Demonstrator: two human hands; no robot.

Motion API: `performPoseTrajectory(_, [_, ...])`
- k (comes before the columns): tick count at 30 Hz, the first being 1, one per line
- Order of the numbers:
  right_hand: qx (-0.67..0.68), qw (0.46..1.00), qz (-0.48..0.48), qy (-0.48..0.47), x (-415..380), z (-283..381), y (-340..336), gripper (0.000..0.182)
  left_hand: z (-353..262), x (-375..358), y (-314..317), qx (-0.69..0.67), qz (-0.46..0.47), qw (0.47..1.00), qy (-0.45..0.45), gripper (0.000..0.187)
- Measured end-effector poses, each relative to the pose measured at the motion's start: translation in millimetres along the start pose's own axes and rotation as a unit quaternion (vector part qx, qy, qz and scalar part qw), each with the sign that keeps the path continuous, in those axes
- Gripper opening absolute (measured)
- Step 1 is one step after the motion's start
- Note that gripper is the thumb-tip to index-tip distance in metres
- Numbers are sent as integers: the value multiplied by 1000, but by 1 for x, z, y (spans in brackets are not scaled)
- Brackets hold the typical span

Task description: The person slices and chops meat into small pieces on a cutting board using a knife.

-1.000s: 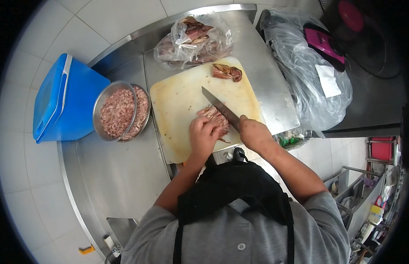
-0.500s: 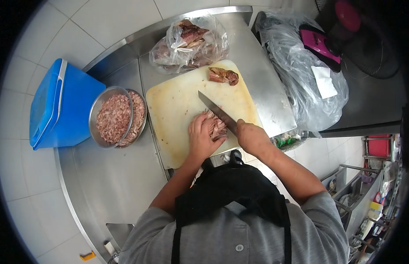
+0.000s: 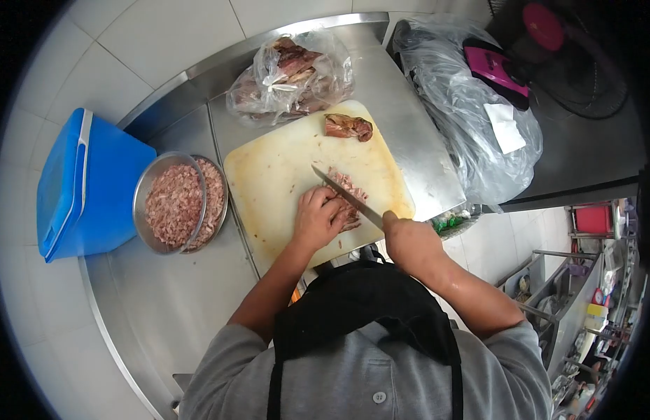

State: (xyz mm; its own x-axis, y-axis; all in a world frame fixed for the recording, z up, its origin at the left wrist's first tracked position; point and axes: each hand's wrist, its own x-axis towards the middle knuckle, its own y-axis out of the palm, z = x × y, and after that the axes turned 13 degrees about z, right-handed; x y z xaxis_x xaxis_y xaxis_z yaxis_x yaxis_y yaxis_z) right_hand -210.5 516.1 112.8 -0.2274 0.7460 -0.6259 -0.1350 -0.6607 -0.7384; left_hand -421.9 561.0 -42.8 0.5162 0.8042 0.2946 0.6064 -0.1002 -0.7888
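A long knife is in my right hand, which is closed round its handle. Its blade lies slantwise across the sliced meat, with its tip toward the upper left. On the left side of that meat rests my left hand, its fingers bent and pressed on the slices. Small chopped bits lie beyond the blade. All this is on a pale, stained cutting board. A larger browned piece of meat sits near the board's far edge.
Two bowls of chopped meat stand left of the board, beside a blue cooler. A plastic bag of meat lies behind the board on the steel counter. Large clear plastic bags are at the right.
My right hand and the knife have moved slightly toward me and right. More chopped bits show beyond the blade. The whole view has shifted a little.
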Motion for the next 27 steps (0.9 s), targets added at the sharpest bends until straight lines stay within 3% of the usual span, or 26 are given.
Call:
performPoseTrajectory(5, [-45,997,59,9,-23,3,-7,17,0,0,0,-27,-14,1000,5,19])
performPoseTrajectory(9, [-28,996,78,27,7,9,2,17,6,-3,6,-27,-8,1000,8,18])
performPoseTrajectory(11, [-44,998,1,-50,49,6,30,17,7,-2,5,-41,21,999,-15,17])
performPoseTrajectory(15, [-21,999,19,-31,52,4,22,19,2,-3,-2,-30,19,999,-9,15])
performPoseTrajectory(17, [-18,999,16,-27,57,-1,22,20,-3,-4,-8,-105,19,993,-42,15])
performPoseTrajectory(21, [-12,999,25,-28,51,0,18,22,-1,-8,-18,-66,-61,992,-89,18])
performPoseTrajectory(23, [-8,999,21,-35,52,-2,20,23,12,3,-14,-90,-89,974,-185,17])
performPoseTrajectory(24, [-6,999,18,-39,53,-4,20,24,18,6,-11,-88,-90,975,-184,17])
performPoseTrajectory(27, [24,999,22,-43,56,-13,13,25,39,3,5,-192,-147,938,-248,19])
